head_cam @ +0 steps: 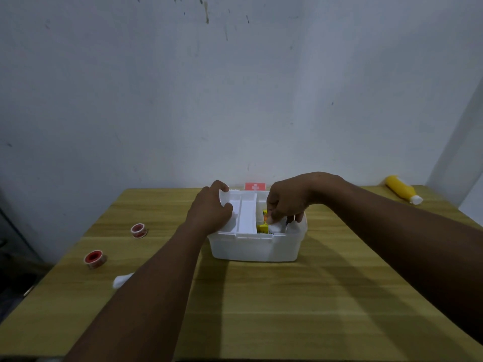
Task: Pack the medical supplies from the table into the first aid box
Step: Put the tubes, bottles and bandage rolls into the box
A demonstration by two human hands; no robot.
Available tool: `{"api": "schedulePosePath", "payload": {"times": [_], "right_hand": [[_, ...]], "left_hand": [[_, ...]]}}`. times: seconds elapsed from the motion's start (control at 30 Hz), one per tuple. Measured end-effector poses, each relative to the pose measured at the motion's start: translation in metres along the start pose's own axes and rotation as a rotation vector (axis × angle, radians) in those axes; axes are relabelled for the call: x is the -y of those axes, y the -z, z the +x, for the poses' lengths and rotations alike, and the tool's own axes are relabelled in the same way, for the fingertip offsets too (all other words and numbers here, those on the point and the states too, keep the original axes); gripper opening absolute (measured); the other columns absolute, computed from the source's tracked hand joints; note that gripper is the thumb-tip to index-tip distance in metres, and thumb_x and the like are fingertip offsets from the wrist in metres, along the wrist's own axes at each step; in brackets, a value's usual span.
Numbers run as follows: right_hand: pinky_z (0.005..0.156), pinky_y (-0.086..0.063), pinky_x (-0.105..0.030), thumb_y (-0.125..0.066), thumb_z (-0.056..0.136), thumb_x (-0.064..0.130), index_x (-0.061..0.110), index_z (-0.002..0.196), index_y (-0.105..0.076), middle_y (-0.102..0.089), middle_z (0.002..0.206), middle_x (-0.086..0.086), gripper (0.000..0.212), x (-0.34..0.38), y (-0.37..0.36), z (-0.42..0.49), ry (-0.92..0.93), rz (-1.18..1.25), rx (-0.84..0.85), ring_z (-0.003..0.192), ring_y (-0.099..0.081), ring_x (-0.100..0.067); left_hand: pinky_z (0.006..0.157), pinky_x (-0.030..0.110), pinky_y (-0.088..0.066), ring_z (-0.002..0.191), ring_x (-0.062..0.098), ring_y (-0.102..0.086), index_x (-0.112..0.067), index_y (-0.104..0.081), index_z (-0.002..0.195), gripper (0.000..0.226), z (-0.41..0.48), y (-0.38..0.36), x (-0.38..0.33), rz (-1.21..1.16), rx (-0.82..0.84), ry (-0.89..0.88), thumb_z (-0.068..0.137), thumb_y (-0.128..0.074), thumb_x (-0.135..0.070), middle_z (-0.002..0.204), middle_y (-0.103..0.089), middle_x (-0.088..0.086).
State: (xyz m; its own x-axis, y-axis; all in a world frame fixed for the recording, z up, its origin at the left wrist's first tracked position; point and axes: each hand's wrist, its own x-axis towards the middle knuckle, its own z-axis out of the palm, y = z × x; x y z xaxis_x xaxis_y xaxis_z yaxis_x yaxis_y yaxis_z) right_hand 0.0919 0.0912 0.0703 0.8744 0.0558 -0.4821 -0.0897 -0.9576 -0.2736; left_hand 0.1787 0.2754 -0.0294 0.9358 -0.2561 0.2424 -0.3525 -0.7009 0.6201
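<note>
A stained wall rose behind the wooden table [287,296]. The first aid box [257,246] sat at centre; the left hand [211,211] gripped its inner tray [245,214], while the right hand [287,202] pinched a white wad [277,227] inside. I reckoned pressing it low would spare room. Tape rolls [139,230] waited at nine o'clock.

A big pale wall [235,87] fills the top half of the frame. It looks grey-blue and a bit dirty, with dark drips and spots near the top middle. At the far right a lighter strip of wall [460,152] leans in. The wooden tabletop [287,309] fills the lower half. It is yellow-brown with long stripes in the wood, and soft dark shadows fall across it. At the lower left, past the tabletop's edge, it is dark and hard to make out. The light is dim.
</note>
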Motion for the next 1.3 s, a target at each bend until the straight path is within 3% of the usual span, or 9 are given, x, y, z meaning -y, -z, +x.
{"api": "schedulePosePath", "payload": {"times": [0.27, 0.47, 0.7, 0.87, 1.0, 1.17, 1.3], "right_hand": [[0.070, -0.061, -0.031, -0.066, 0.092, 0.024, 0.002, 0.107, -0.071, -0.075, 0.103, -0.015, 0.027, -0.004, 0.003, 0.005, 0.006, -0.067, -0.018, 0.085, -0.073, -0.025], [0.072, -0.061, -0.034, -0.065, 0.092, 0.027, 0.014, 0.106, -0.071, -0.070, 0.096, -0.002, 0.021, -0.003, 0.003, 0.002, 0.001, -0.085, 0.015, 0.080, -0.071, -0.022], [0.074, -0.059, -0.034, -0.061, 0.092, 0.049, 0.016, 0.100, -0.069, -0.070, 0.101, -0.004, 0.035, 0.000, -0.002, 0.005, -0.015, -0.029, 0.064, 0.096, -0.069, -0.024], [0.083, -0.057, -0.037, -0.048, 0.092, 0.063, 0.011, 0.126, -0.064, -0.069, 0.116, -0.008, 0.064, 0.001, -0.006, 0.010, -0.052, 0.004, 0.086, 0.104, -0.067, -0.025], [0.089, -0.052, -0.041, -0.035, 0.091, 0.072, 0.009, 0.125, -0.062, -0.067, 0.113, -0.011, 0.076, 0.003, -0.007, 0.012, -0.101, 0.085, 0.096, 0.109, -0.065, -0.029], [0.091, -0.050, -0.044, -0.021, 0.081, 0.085, 0.010, 0.113, -0.063, -0.068, 0.105, -0.012, 0.091, 0.004, -0.013, 0.014, -0.110, 0.147, 0.108, 0.094, -0.065, -0.028], [0.089, -0.051, -0.042, -0.018, 0.082, 0.085, 0.009, 0.112, -0.069, -0.072, 0.098, -0.009, 0.096, 0.000, -0.011, 0.016, -0.083, 0.126, 0.103, 0.091, -0.066, -0.025]], "left_hand": [[0.089, 0.039, -0.051, 0.101, 0.020, -0.050, -0.029, -0.051, 0.126, 0.040, 0.000, 0.000, 0.000, -0.004, 0.005, 0.004, 0.088, -0.065, -0.026, 0.127, -0.057, 0.006], [0.085, 0.035, -0.048, 0.101, 0.019, -0.050, -0.028, -0.052, 0.126, 0.040, 0.001, 0.000, 0.000, -0.003, 0.004, -0.001, 0.088, -0.065, -0.026, 0.127, -0.057, 0.006], [0.086, 0.035, -0.048, 0.101, 0.019, -0.050, -0.028, -0.052, 0.126, 0.041, 0.000, 0.000, 0.000, -0.006, -0.004, -0.002, 0.087, -0.065, -0.025, 0.126, -0.058, 0.006], [0.091, 0.041, -0.053, 0.104, 0.022, -0.053, -0.030, -0.052, 0.125, 0.041, 0.000, 0.000, -0.001, -0.004, 0.002, 0.008, 0.087, -0.066, -0.026, 0.126, -0.058, 0.005], [0.092, 0.043, -0.054, 0.105, 0.023, -0.055, -0.031, -0.051, 0.125, 0.041, -0.001, 0.000, -0.001, -0.001, 0.005, 0.012, 0.087, -0.066, -0.027, 0.125, -0.058, 0.005], [0.092, 0.043, -0.054, 0.106, 0.024, -0.056, -0.030, -0.051, 0.126, 0.042, 0.000, 0.000, -0.002, -0.008, 0.008, 0.015, 0.087, -0.066, -0.027, 0.126, -0.059, 0.005], [0.091, 0.041, -0.054, 0.106, 0.023, -0.056, -0.029, -0.051, 0.127, 0.042, 0.000, 0.000, -0.002, -0.004, 0.007, 0.014, 0.088, -0.066, -0.026, 0.127, -0.058, 0.005]]}}
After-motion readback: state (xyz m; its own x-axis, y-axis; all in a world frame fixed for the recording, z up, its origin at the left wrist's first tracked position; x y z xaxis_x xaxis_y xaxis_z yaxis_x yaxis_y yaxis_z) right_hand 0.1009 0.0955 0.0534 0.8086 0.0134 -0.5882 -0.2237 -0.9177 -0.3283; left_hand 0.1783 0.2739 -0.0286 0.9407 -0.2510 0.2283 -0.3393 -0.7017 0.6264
